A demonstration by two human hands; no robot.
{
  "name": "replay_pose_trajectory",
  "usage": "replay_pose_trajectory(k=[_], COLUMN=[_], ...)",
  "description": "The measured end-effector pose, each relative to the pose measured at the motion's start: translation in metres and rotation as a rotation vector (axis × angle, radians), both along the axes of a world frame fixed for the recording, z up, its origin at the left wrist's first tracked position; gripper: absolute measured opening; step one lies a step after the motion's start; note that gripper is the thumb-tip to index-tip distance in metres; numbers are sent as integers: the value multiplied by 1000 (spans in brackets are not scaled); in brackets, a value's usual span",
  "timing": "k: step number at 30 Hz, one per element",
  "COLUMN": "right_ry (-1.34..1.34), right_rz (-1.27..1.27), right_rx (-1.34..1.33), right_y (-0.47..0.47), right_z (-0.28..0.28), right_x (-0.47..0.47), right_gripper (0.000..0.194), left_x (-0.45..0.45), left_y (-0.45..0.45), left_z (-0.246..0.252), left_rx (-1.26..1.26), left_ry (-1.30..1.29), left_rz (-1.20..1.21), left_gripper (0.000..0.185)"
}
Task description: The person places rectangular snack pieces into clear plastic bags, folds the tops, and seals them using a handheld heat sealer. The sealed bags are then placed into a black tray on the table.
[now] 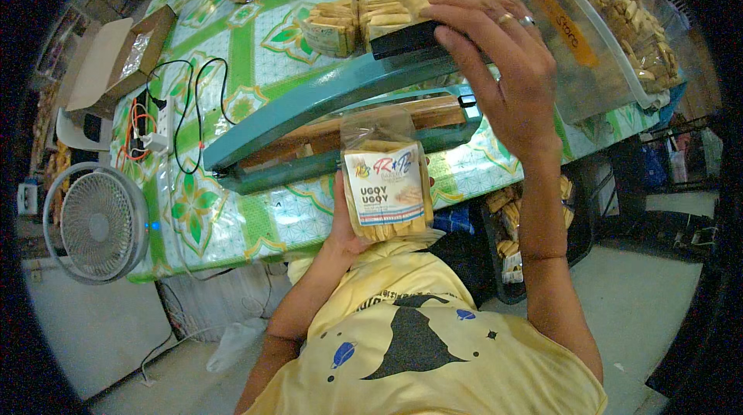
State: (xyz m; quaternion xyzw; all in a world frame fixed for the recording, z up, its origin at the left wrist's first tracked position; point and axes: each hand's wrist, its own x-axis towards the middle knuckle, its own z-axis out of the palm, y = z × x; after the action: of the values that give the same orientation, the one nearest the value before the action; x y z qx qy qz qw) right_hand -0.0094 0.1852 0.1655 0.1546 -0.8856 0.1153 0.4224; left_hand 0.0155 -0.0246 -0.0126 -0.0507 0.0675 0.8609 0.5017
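My left hand (343, 230) supports a clear plastic bag of biscuit sticks (388, 189) from below and behind. A white label with writing covers its front. The bag's transparent top end lies in the gap of a teal hand impulse sealer (313, 93), between the raised arm and the base with its wooden-looking strip (444, 113). My right hand (502, 61), with rings on its fingers, grips the black handle (406, 41) on the arm's far right end. Most of my left fingers are hidden behind the bag.
Several filled bags (331, 26) stand behind the sealer. A translucent plastic bin (586, 38) of more bags is at right. On the left are a round fan (96, 226), a power strip (162, 128) with cords and an open cardboard box (136, 46). A dark crate (580, 241) sits below the table.
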Motion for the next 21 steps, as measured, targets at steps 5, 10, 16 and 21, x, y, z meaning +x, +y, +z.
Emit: replay_pose_trajectory(k=[5, 10, 16, 21], right_ry=[-158, -469, -599, -466], right_rz=[263, 312, 350, 274], right_rx=[-108, -334, -256, -116], right_y=[-39, -50, -61, -78], right_z=[-12, -26, -45, -84], right_x=[32, 44, 59, 69], right_gripper=[24, 17, 19, 25], left_x=[0, -8, -16, -22], left_y=[-17, -38, -43, -32], left_z=[-24, -21, -21, 24], left_rx=[77, -303, -253, -440], left_ry=[112, 320, 607, 1071], left_rz=[-38, -166, -138, 295], left_gripper=[95, 107, 118, 85])
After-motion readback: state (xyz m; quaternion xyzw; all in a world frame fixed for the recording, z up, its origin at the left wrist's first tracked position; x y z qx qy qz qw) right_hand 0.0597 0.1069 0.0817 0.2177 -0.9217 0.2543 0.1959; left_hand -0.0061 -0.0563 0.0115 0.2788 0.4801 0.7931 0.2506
